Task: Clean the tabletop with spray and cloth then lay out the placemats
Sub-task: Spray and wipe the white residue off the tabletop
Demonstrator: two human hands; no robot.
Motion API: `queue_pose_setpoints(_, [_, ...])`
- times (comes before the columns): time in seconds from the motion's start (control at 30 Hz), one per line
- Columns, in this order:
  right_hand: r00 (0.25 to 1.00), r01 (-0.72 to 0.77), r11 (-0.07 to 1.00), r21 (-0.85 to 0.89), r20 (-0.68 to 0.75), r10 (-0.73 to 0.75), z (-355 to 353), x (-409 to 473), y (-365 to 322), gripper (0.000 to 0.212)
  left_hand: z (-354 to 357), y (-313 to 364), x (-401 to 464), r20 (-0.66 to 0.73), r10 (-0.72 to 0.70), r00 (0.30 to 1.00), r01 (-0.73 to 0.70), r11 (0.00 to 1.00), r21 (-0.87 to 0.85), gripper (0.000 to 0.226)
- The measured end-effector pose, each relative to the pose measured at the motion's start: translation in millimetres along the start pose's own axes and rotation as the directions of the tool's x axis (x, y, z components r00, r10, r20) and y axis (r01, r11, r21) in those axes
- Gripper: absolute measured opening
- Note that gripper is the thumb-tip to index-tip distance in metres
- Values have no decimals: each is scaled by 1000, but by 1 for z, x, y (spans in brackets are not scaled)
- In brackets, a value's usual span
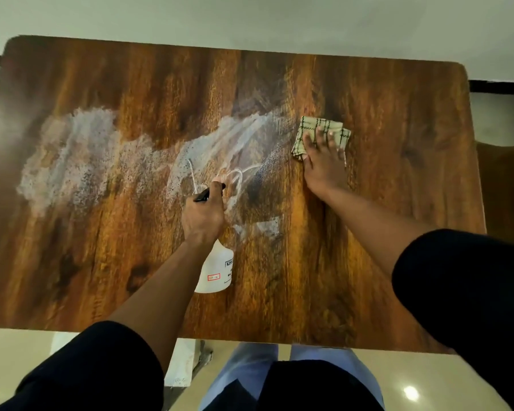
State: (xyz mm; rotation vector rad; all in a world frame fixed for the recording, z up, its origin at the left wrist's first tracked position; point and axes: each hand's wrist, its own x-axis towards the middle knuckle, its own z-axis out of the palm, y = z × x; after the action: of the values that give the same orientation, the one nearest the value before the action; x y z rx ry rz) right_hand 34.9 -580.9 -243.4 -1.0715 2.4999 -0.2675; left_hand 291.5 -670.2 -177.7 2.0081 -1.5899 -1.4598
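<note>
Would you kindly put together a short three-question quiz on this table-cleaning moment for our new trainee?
1. True or false: the left hand grips the spray bottle.
2. What lies under the flat fingers of the right hand? A) a placemat B) the checked cloth C) a sponge
3. Fill in: most of the white spray film on the tabletop lies to the person's ____ of the cloth.

Key: 1 true; 2 B; 3 left.
</note>
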Motion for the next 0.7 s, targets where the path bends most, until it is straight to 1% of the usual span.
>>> queue_pose_setpoints(0.07, [999, -30, 1000, 2, -10, 30, 12, -13, -22, 62, -2, -3, 2, -1, -9, 1000, 9, 1000, 5, 85])
queue_pose_setpoints(0.1, [1000, -3, 1000, -12, -4, 3, 19, -26, -36, 62, -2, -5, 4, -5, -5, 1000, 5, 1000, 6, 86])
queue_pose_setpoints(0.17, [989, 138, 990, -32, 49, -136, 39, -66, -62, 60, -4, -8, 7, -21, -10, 1000, 10, 1000, 6, 88])
queue_pose_setpoints(0.2, [971, 226, 974, -22, 84, -223, 49, -90, -73, 59, -5, -10, 8, -28, -15, 999, 16, 1000, 14, 88])
queue_pose_setpoints(0.3, [870, 465, 885, 1, 187, -457, 79, -156, -90, 61, -10, -14, 7, -50, 2, 999, 1, 999, 50, 71])
queue_pose_setpoints(0.33, [838, 519, 855, -13, 205, -505, 86, -168, -87, 61, -11, -15, 7, -50, 3, 999, -1, 999, 51, 71])
queue_pose_setpoints(0.4, [811, 563, 825, -39, 218, -543, 89, -172, -76, 62, -16, -19, 4, -38, 1, 999, 0, 999, 38, 79])
queue_pose_setpoints(0.43, [822, 549, 835, -41, 209, -530, 85, -167, -71, 63, -18, -22, 3, -29, 6, 1000, -5, 999, 35, 83])
queue_pose_setpoints(0.47, [853, 501, 865, -39, 187, -486, 79, -160, -66, 63, -19, -25, 1, -15, 11, 1000, -11, 999, 40, 85])
queue_pose_setpoints(0.53, [947, 308, 950, -55, 116, -300, 65, -145, -51, 66, -22, -32, -3, 13, 10, 1000, -10, 999, 51, 89])
queue_pose_setpoints(0.57, [979, 194, 979, -55, 78, -189, 57, -137, -41, 65, -23, -35, -4, 19, 3, 1000, -4, 998, 59, 89])
queue_pose_setpoints(0.63, [999, 14, 1000, 4, 35, -14, 41, -124, -18, 63, -23, -43, -6, 24, -8, 1000, 6, 997, 76, 81])
queue_pose_setpoints(0.7, [996, -88, 995, 54, 19, 87, 35, -117, -6, 61, -21, -48, -12, 20, 4, 1000, -5, 997, 72, 73])
